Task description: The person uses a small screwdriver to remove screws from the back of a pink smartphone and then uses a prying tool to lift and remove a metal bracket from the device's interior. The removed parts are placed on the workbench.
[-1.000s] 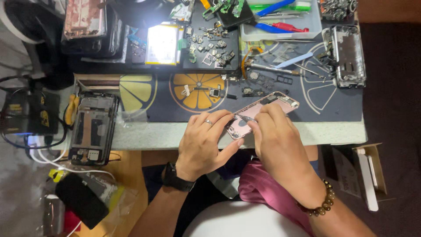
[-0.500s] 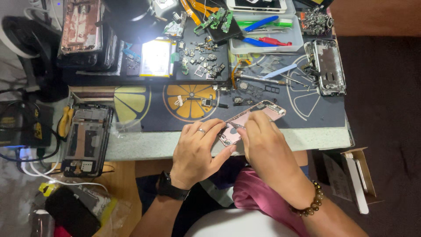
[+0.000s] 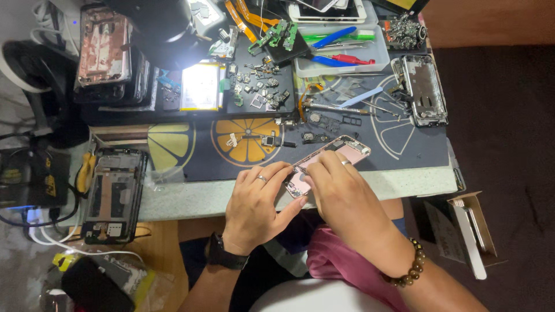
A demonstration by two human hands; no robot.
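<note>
**Both hands on the pink phone shell**

Head view: we pinch the pink phone shell (image 3: 329, 163) between our left hand (image 3: 257, 199) and right hand (image 3: 341, 193), fingers pressed onto it at the mat's (image 3: 404, 150) front edge, near the table's (image 3: 196, 196) front edge.

Phone housing (image 3: 347, 151): pink metal, smooth satin finish. Work mat (image 3: 404, 151): dark, matt — rubbery look. Desk (image 3: 404, 182): pale speckled surface, smooth. Parts tray (image 3: 378, 58): white glossy plastic. Bracelet (image 3: 411, 270): polished brown beads.
</note>
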